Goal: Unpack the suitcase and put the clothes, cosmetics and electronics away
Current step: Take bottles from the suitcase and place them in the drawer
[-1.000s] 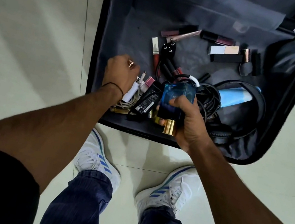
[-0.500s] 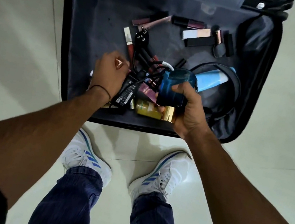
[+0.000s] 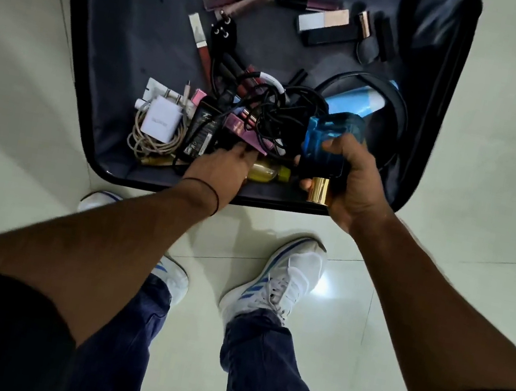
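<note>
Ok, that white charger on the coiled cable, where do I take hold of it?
Pinch the white charger across its two long sides, coming straight down from above. It lies flat, broad face up, on its coiled cable, prongs pointing away from you; the black adapter sits close on its right.

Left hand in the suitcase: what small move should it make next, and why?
Probably close the left hand on the purple box: its fingertips reach the box's near end and hold nothing, while the right hand grips the blue perfume bottle.
</note>
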### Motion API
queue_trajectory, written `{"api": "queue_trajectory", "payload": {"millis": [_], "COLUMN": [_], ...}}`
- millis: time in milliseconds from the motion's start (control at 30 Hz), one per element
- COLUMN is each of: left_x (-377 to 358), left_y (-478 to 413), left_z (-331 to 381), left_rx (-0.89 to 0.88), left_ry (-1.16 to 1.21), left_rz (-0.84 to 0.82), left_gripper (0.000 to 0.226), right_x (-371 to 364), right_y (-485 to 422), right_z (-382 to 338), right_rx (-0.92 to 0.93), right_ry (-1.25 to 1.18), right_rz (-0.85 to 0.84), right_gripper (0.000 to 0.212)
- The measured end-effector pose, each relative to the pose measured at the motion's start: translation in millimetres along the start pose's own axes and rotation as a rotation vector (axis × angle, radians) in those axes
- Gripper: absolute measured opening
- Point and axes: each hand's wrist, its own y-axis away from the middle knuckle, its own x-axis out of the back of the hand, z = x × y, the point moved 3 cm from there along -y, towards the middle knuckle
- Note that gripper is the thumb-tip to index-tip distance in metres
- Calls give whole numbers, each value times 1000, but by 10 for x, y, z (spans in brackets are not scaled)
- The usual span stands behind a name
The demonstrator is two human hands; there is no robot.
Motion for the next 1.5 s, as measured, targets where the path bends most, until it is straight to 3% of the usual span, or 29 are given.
{"api": "queue_trajectory", "payload": {"millis": [167, 267, 467, 633, 767, 867, 933, 1067, 1167, 1267, 1500], "left_x": [49, 143, 460, 822, 1278, 1773, 2144, 2845, 3345, 3704, 4033], "left_y": [-106, -198, -112, 425, 990, 1451, 1797, 2572, 3212, 3802, 4960], "left_z": [164, 194, 74, 137, 390, 604, 808, 1307, 1728, 2154, 3549], "left_rx": [-54, -3, 214, 309, 252, 232, 200, 102, -13, -97, -399], "left_ry": [-373, -352, 13, 484, 952, 1081, 1146, 1149, 1119, 1104, 924], "left_rz": [-7, -83, -167, -133, -114, -90, -72, -94, -105, -69, -213], "left_gripper": [34, 39, 57, 34, 11, 18, 9, 23, 29, 34, 20], "right_x": [200, 246, 188, 156, 92, -17, -98, -264, -334, -270, 219], "right_y": [-35, -20, 165, 601, 1137, 1763, 2287, 3465, 4496, 5487, 7298], "right_z": [35, 72, -31, -260, -484, -753, -938, -1269, -1459, -1451, -986], "right_rx": [-10, -28, -51, -44, -31, -8, 10, 67, 154, 245, 423], "right_ry": [28, 29, 42, 16, -74, -158, -196, -231, -227, -268, -596], "right_rz": [33, 60, 50, 57, 90, 79, 83, 135, 186, 263, 499], "right_gripper": [71, 70, 69, 70, 70, 55, 47, 63, 55, 46, 51]}}
